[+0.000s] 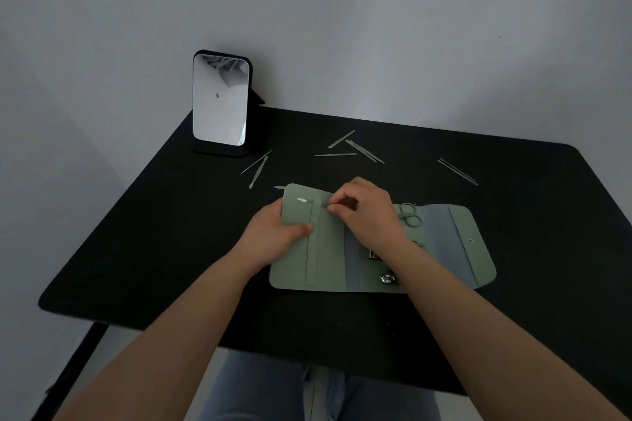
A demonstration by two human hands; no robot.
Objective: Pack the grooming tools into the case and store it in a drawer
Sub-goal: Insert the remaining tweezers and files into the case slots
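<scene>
Left hand (273, 232) grips open case (328, 263) holding scissors (409, 214); right hand (362, 212) pinches its strap.

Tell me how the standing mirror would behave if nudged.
The mirror stands upright, tall on a narrow base, so it would probably tip rather than slide. Its glass face looks fragile. It sits near the table corner, so it might fall off.

Green fabric case (383, 243) lies open and flat at frame centre, snap flap at its right end. Green-handled scissors (409, 214) sit in it, upper middle; two shiny clippers (388, 278) lower middle, partly under my arm. Thin metal tools loose above it: a pair (257, 167) upper left, a cluster (355, 149) top centre, two (457, 171) upper right.
</scene>
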